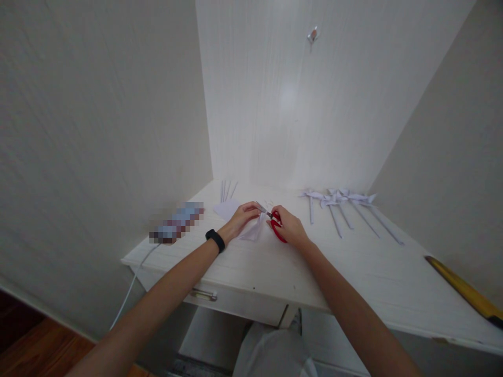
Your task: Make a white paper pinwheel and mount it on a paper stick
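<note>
My right hand (290, 226) grips a pair of red-handled scissors (280, 233), its blades pointing up and left. The blades meet the edge of a pale sheet of paper (252, 229) that my left hand (244, 215) pinches. How far the blades are apart is too small to tell. Just behind my left hand lies another flat piece of pale paper (227, 209). Tiny paper scraps (269, 203) are scattered beyond the scissors. A black band sits on my left wrist.
Several paper pinwheels (332, 199) on paper sticks lie at the back right. Thin paper sticks (223, 191) stand at the back left. A blurred device (178, 222) with a white cable (135, 275) lies left. A yellow tool (463, 287) rests by the right wall. Walls enclose the white desk (377, 283).
</note>
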`<state>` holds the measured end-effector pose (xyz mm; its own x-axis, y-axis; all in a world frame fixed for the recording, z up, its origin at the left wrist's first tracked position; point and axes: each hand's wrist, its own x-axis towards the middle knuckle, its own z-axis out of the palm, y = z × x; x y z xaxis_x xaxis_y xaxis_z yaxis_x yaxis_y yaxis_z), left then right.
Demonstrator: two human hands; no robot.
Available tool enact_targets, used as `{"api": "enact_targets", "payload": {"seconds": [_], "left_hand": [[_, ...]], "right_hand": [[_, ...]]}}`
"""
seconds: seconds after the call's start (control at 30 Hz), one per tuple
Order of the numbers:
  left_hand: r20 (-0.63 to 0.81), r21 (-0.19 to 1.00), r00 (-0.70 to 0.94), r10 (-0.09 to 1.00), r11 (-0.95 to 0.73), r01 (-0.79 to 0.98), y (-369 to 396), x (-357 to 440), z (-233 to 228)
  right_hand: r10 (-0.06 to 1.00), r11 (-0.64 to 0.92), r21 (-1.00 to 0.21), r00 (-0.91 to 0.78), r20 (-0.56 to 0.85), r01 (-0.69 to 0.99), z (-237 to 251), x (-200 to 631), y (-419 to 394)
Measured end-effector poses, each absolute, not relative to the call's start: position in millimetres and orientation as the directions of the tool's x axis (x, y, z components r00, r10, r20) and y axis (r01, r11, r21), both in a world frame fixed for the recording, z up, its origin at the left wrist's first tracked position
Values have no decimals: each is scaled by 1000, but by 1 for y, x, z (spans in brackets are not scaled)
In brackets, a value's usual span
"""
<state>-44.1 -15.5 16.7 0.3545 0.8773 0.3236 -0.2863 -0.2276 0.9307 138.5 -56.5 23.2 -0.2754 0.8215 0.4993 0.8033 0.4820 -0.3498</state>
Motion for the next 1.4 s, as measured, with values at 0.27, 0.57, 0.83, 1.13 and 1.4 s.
{"api": "enact_targets", "payload": {"seconds": [0.27, 0.57, 0.83, 1.13, 1.4], "left_hand": [[332, 927, 376, 865, -227, -297, -15, -44, 15], [311, 943, 379, 872, -232, -238, -19, -44, 18], [309, 944, 381, 871, -233, -233, -18, -44, 17], [302, 946, 389, 870, -225, -232, -17, -45, 15], [270, 957, 398, 877, -198, -212, -16, -45, 17]], "right_hand": [[821, 467, -305, -279, 498, 830, 19, 139, -54], [823, 457, -245, -302, 481, 855, 22, 139, -58], [836, 438, -210, -310, 453, 874, 25, 138, -59], [850, 418, -171, -318, 421, 892, 25, 136, -59], [850, 410, -144, -320, 418, 901, 26, 136, -58]]}}
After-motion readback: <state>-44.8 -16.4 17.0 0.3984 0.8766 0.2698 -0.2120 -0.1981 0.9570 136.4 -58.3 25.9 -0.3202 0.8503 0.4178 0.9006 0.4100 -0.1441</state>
